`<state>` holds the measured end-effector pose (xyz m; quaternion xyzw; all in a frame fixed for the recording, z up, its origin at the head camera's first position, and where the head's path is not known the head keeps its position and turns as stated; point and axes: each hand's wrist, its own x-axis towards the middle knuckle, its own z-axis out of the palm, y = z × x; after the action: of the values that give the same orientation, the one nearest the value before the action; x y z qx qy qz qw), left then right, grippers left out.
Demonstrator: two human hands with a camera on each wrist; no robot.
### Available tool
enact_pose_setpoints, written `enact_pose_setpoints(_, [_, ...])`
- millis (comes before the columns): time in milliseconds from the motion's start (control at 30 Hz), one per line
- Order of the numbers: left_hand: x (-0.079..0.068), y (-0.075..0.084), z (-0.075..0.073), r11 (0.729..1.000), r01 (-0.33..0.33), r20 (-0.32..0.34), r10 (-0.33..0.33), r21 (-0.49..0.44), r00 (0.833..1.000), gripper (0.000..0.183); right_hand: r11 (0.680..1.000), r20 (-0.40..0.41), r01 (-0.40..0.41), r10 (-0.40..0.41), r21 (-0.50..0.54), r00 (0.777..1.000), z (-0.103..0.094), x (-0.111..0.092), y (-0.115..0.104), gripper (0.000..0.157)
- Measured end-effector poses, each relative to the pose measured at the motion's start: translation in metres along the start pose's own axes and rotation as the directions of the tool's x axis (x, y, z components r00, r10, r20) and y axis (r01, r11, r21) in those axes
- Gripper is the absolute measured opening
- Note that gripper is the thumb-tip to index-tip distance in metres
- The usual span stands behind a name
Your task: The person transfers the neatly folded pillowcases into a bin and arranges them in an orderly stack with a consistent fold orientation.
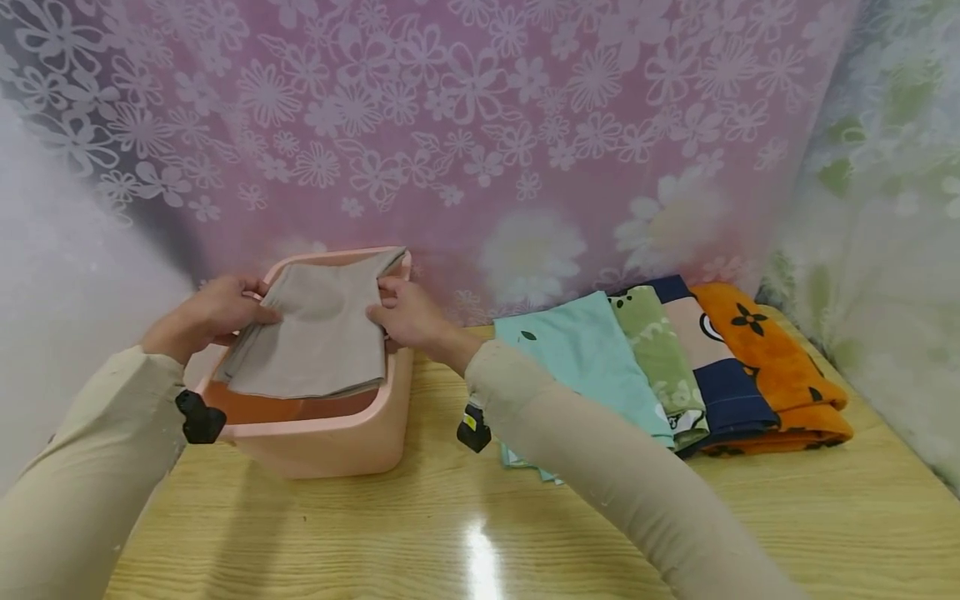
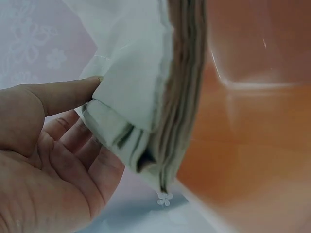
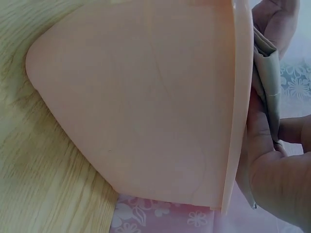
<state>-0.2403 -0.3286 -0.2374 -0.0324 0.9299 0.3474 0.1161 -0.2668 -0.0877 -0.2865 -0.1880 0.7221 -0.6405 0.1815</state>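
A folded grey cloth spans the opening of a pink plastic bin, held at both sides. My left hand pinches its left edge between thumb and fingers; the left wrist view shows many stacked layers of the cloth beside the thumb. On the opposite side, my right hand grips the right edge near the bin's rim. In the right wrist view, the right hand has its thumb and fingers on either side of the cloth. The bin's floor is partly hidden under the cloth.
To the right, overlapping folded fabrics lie on the wooden table: a mint one, a green patterned one, a navy and beige one and an orange one. A pink floral curtain hangs behind.
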Motion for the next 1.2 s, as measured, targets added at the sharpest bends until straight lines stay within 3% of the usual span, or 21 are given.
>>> enact_pose_setpoints(133, [0.005, -0.005, -0.002, 1.000, 0.021, 0.015, -0.021, -0.011, 1.000, 0.042, 0.998, 0.002, -0.009, 0.009, -0.054, 1.000, 0.004, 0.003, -0.002, 0.052])
enact_pose_setpoints(333, [0.012, -0.007, -0.005, 0.996, 0.091, 0.065, -0.090, -0.017, 0.994, 0.039, 0.998, -0.011, -0.041, 0.040, -0.040, 0.999, 0.010, 0.010, -0.002, 0.053])
enact_pose_setpoints(433, [0.015, -0.010, -0.008, 0.992, 0.123, 0.101, -0.120, -0.023, 0.988, 0.036, 0.992, -0.037, -0.036, 0.032, -0.119, 0.999, 0.012, 0.012, -0.001, 0.052])
enact_pose_setpoints(633, [0.016, -0.019, -0.012, 0.987, 0.162, 0.153, -0.159, -0.009, 0.975, 0.032, 0.932, -0.063, -0.017, -0.006, -0.362, 0.998, 0.015, 0.015, 0.000, 0.051])
enact_pose_setpoints(833, [0.019, -0.020, -0.009, 0.990, 0.137, 0.115, -0.139, 0.021, 0.984, 0.028, 0.869, -0.068, 0.001, -0.040, -0.495, 0.997, 0.017, 0.014, 0.000, 0.049])
enact_pose_setpoints(1033, [0.021, -0.020, -0.007, 0.988, 0.150, 0.097, -0.151, 0.021, 0.984, 0.033, 0.822, -0.070, 0.022, -0.075, -0.569, 0.995, 0.018, 0.012, -0.001, 0.046])
enact_pose_setpoints(1200, [0.020, -0.020, -0.006, 0.986, 0.165, 0.082, -0.167, 0.035, 0.982, 0.036, 0.808, -0.072, 0.023, -0.081, -0.589, 0.994, 0.019, 0.012, -0.001, 0.041])
